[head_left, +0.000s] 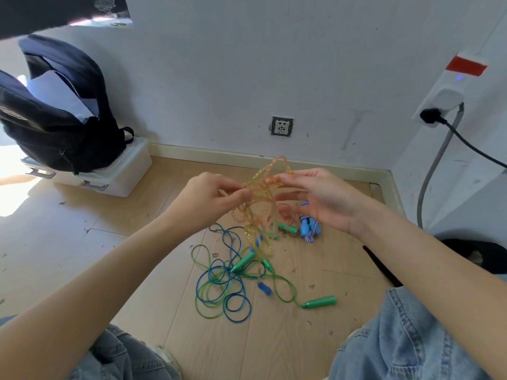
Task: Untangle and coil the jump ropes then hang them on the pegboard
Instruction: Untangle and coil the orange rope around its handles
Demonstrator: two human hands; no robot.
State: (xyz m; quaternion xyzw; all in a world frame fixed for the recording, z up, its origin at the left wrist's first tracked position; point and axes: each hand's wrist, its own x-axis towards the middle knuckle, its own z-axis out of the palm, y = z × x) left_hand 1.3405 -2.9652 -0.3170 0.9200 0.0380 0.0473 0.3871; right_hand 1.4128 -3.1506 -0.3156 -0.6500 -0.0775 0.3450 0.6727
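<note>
Floor (131,256) of pale wood planks fills the lower view, meeting a white wall at 12 o'clock. Dark backpack (57,116) sits at 10 o'clock atop a white storage box (123,174). Left hand (211,196) and right hand (321,198), raised at centre, each pinch strands of a translucent orange-yellow jump rope (258,212), whose tangled loops hang between them above the floor. Below, toward 6 o'clock, a green jump rope (285,290) with green handles lies intertwined with a blue jump rope (237,305). A blue-and-white braided rope (310,229) lies bundled under the right hand. Wall socket (282,126) sits at 12 o'clock.
</note>
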